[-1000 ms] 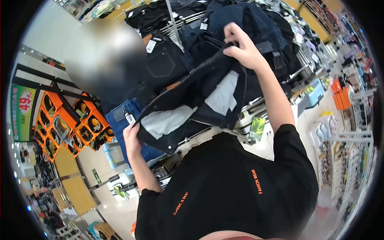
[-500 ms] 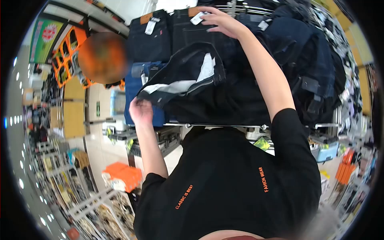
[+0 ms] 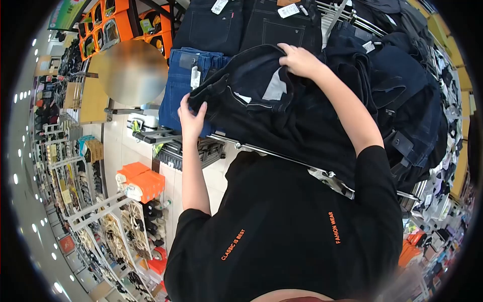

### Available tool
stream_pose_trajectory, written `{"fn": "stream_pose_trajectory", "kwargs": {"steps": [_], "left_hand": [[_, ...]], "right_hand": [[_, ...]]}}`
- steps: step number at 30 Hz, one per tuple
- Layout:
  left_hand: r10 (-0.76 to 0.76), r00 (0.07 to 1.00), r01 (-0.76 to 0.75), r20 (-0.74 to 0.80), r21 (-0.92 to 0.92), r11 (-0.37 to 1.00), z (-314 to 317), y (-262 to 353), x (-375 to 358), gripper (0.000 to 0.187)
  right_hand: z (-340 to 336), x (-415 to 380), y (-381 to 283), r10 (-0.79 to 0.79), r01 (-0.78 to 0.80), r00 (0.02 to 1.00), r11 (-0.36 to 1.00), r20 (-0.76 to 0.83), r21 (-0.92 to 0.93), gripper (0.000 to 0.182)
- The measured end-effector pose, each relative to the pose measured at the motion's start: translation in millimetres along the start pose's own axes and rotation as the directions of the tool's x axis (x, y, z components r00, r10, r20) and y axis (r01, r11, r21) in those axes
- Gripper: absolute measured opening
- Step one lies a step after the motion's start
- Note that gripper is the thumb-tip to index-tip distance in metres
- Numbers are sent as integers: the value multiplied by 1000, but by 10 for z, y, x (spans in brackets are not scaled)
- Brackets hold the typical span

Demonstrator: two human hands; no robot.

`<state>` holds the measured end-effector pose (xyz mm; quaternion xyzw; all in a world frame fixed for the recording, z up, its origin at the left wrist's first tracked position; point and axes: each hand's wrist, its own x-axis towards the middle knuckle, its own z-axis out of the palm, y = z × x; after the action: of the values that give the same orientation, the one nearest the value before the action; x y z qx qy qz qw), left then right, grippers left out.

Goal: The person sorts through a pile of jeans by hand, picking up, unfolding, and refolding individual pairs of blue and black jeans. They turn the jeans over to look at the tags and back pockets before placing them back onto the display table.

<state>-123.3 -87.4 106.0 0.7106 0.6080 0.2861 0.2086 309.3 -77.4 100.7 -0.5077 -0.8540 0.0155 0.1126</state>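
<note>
Head view showed both arms stretched forward over a garment rack, elbows slightly bent and wrists above its front rail (image 3: 282, 158). Its spread of dark clothing held the black jeans (image 3: 261, 118), which lay with the waist opened toward the camera and pale pocket lining visible inside. The left hand (image 3: 192, 121) was upright, thumb and fingers closed around the near-left end of the waistband; the right hand (image 3: 302, 61) reached farther out, knuckles up, thumb and fingertips pinching the band's far-right edge. Folded blue jeans (image 3: 175, 85) lay just beside the left hand, folded dark jeans (image 3: 211, 30) sat beyond the waistband, and a heap of dark garments (image 3: 407, 85) crowded the right forearm. Bare floor (image 3: 172, 194) stretched left of the left forearm, as far as a shoe display (image 3: 108, 224).
</note>
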Motion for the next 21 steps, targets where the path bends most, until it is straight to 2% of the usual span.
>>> {"fn": "stream_pose_trajectory", "kwargs": {"steps": [1, 2, 4, 5, 6, 8, 9, 10, 11, 12, 13, 14, 17, 19, 20, 21], "left_hand": [[35, 999, -30, 5, -375, 926, 101, -42, 76, 45], [28, 1000, -25, 7, -298, 954, 114, -71, 130, 39], [17, 1000, -16, 8, -139, 990, 88, -150, 241, 29], [-48, 997, 24, -64, -332, 943, 149, -217, 271, 30], [-87, 993, 42, -84, -431, 901, 93, -113, 228, 26], [-157, 974, 22, -161, -629, 777, 9, 100, 170, 22], [-241, 958, 46, -155, -748, 662, -11, 227, 149, 23], [-315, 938, 84, -145, -786, 613, -1, 335, 147, 30], [-317, 947, 171, -55, -751, 638, 85, 189, 191, 34], [-321, 947, 249, 32, -706, 663, 184, 18, 268, 38], [-363, 925, 313, 113, -769, 557, 281, -19, 288, 43], [-337, 930, 327, 150, -756, 567, 318, -4, 310, 40], [-389, 870, 446, 303, -820, 359, 207, 395, 259, 37], [-429, 799, 528, 422, -833, 165, 140, 488, 207, 34], [-394, 790, 536, 469, -841, 75, 136, 435, 218, 33], [-344, 781, 550, 521, -835, -16, 136, 384, 233, 32]], "right_hand": [[59, 83, 79, 14, -8, 996, 997, -83, 79, 16], [9, 177, 170, 38, -24, 997, 983, -73, 181, 23], [-322, 304, 192, 212, -167, 976, 886, -57, 433, 31], [-438, 379, 210, 320, -279, 946, 742, 45, 609, 37], [-487, 468, 260, 323, -222, 945, 750, -52, 623, 34], [-558, 604, 267, 477, -179, 866, 574, -149, 799, 34], [-550, 700, 377, 490, -252, 859, 657, -149, 711, 42], [-534, 804, 460, 496, -315, 856, 726, -148, 611, 50], [-697, 852, 311, 497, -412, 867, 758, -38, 506, 41], [-317, 977, 555, 502, -441, 864, 801, -52, 405, 54], [-47, 1031, 632, 571, -491, 818, 759, -75, 427, 59], [116, 1065, 643, 639, -539, 763, 712, -98, 450, 63], [237, 1050, 419, 519, -397, 740, 850, -428, 346, 77], [61, 974, 175, 631, -523, 747, 752, -208, 401, 80], [-47, 921, 152, 686, -597, 720, 690, -107, 410, 81], [7, 944, 202, 700, -602, 695, 690, -161, 402, 75]]}}
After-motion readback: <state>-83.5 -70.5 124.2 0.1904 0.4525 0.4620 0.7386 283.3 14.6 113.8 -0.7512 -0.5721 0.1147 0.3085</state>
